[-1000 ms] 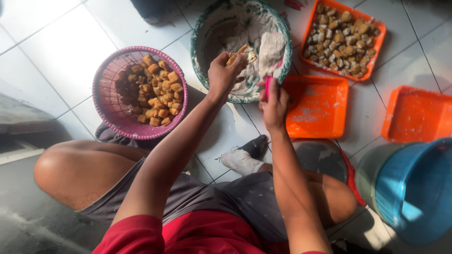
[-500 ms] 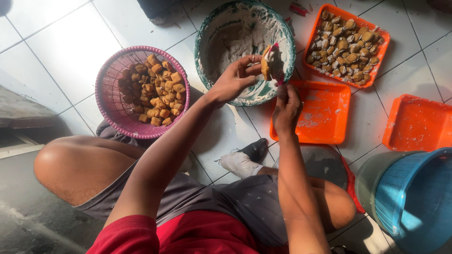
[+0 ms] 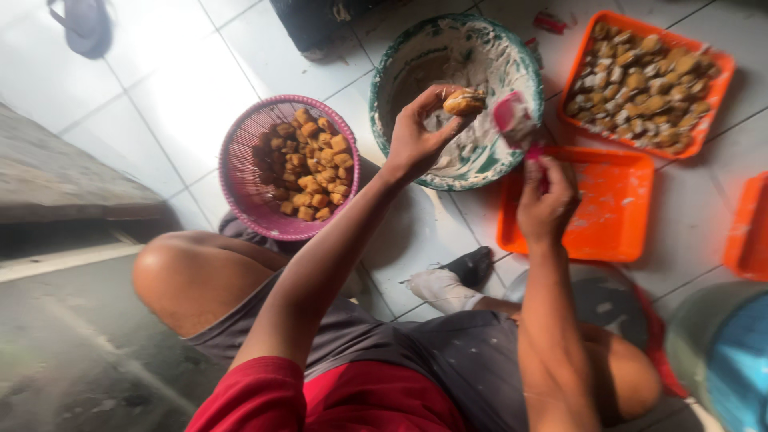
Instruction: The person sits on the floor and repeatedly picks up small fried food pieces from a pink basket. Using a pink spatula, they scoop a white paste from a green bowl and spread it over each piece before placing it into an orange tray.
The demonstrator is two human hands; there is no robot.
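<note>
My left hand (image 3: 418,138) holds a brown fried tofu piece (image 3: 464,102) over a green-rimmed bowl (image 3: 400,66) smeared with white paste. My right hand (image 3: 546,200) grips a pink spatula (image 3: 512,120) whose paste-covered blade points at the tofu piece, just to its right. A pink basket (image 3: 240,172) of brown tofu pieces sits left of the bowl. An orange tray (image 3: 712,96) filled with stuffed pieces lies at the far right, and an empty orange tray (image 3: 616,208) sits under my right hand.
I sit on a white tiled floor with knees apart. Another orange tray (image 3: 750,232) shows at the right edge. A blue bucket (image 3: 732,360) stands at the lower right. A grey sandal (image 3: 84,24) lies at the top left.
My left hand lifted the tofu piece out of the bowl and holds it higher. My right hand brought the spatula up beside it. The view shifted.
</note>
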